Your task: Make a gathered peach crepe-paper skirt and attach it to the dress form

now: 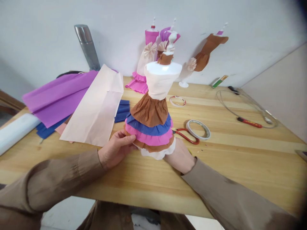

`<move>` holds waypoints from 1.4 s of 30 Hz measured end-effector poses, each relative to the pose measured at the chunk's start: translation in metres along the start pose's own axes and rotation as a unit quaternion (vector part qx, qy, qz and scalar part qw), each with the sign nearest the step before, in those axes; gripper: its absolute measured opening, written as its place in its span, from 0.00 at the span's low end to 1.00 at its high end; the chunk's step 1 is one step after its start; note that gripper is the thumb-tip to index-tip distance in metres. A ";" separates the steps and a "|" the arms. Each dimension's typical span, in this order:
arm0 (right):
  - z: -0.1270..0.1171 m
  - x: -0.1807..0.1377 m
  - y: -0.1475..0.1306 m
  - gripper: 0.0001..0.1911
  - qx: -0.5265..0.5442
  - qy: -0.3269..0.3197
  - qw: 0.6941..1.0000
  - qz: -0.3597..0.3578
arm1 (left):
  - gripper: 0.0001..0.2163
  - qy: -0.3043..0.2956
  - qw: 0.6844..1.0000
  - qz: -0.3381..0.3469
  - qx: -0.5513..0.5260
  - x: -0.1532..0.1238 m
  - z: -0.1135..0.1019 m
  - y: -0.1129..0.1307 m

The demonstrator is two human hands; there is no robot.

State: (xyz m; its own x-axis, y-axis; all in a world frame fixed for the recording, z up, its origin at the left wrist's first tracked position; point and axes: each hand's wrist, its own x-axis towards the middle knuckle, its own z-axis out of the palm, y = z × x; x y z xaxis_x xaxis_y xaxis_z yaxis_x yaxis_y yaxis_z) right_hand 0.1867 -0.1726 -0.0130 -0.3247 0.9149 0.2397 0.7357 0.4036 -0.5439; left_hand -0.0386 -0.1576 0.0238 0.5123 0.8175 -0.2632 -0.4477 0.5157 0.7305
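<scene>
A small white mannequin [164, 68] stands in front of me, wearing a cream bodice and a brown collar. Its tiered paper skirt [148, 124] has ruffles in brown, blue, pink, brown and white. My left hand [116, 147] pinches the lower left edge of this skirt, thumb on top and fingers beneath. From the right, my right hand [178, 155] reaches in under and behind the hem. Its fingers are hidden by the ruffles, so what they touch does not show.
Purple paper [62, 92], a cream sheet [96, 108] and blue paper [122, 111] lie left, near a steel flask [87, 48]. Red-handled scissors [188, 136], a tape roll [199, 129] and a red-handled corded tool [249, 122] lie right. Dressed mannequins [152, 36] stand behind.
</scene>
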 end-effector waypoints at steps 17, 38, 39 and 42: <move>-0.030 0.000 -0.026 0.08 0.693 -0.023 0.654 0.301 | 0.07 0.059 0.997 0.045 0.007 0.005 0.006 0.002; -0.031 -0.009 -0.018 0.07 0.668 -0.011 0.659 0.346 | 0.13 0.030 0.999 -0.021 0.007 -0.009 0.007 0.003; -0.031 -0.010 -0.018 0.08 0.667 -0.010 0.662 0.343 | 0.13 0.023 0.999 -0.034 0.004 -0.011 0.007 0.002; -0.032 -0.011 -0.018 0.11 0.651 -0.004 0.678 0.341 | 0.10 0.037 0.998 -0.042 0.007 -0.012 0.008 0.000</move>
State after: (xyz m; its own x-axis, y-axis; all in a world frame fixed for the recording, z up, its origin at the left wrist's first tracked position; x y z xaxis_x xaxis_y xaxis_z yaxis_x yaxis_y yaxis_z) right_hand 0.1961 -0.1901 0.0202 -0.1800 0.8863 -0.4268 -0.4306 -0.4611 -0.7759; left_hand -0.0395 -0.1697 0.0321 0.4910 0.7887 -0.3699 -0.3946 0.5799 0.7127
